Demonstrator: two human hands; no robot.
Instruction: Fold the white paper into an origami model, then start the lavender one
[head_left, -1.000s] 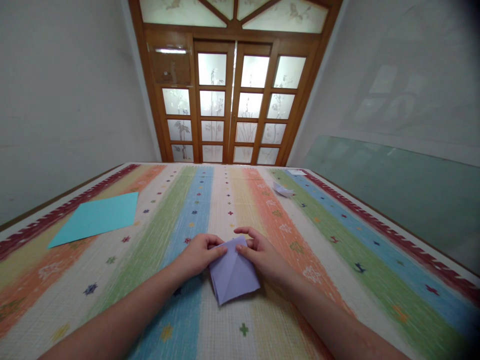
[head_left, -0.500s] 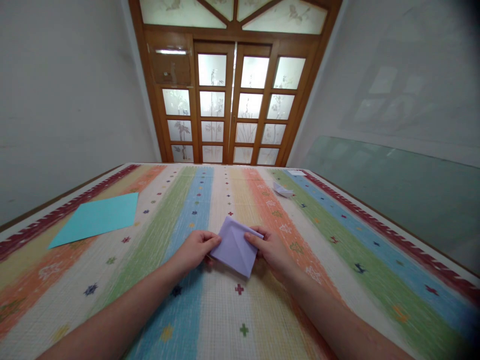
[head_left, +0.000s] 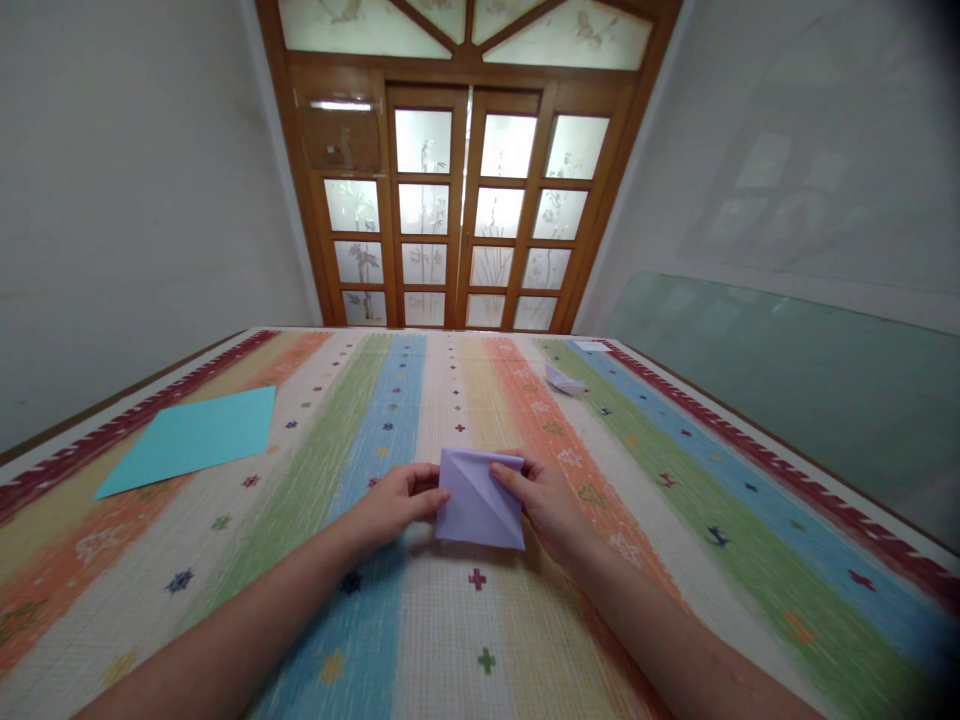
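Note:
A folded square of purple paper (head_left: 476, 508) is held just over the tablecloth, with a diagonal crease across its face. My right hand (head_left: 541, 497) pinches its upper right side, thumb on top and the fingers hidden behind. At the left edge, my left hand (head_left: 409, 503) has its thumb and fingers closed on the paper's border. Whether the paper touches the cloth I cannot tell.
Striped cloth (head_left: 442, 640) covers the table. A flat turquoise paper sheet (head_left: 195, 440) lies to the left. Farther back on the right sits a small pale folded paper (head_left: 564, 381), and a white slip (head_left: 591, 346) lies near the far edge.
The purple paper has turned from a tilted diamond pose to nearly square with me. My left hand has shifted slightly along its left edge; the right hand keeps its hold.

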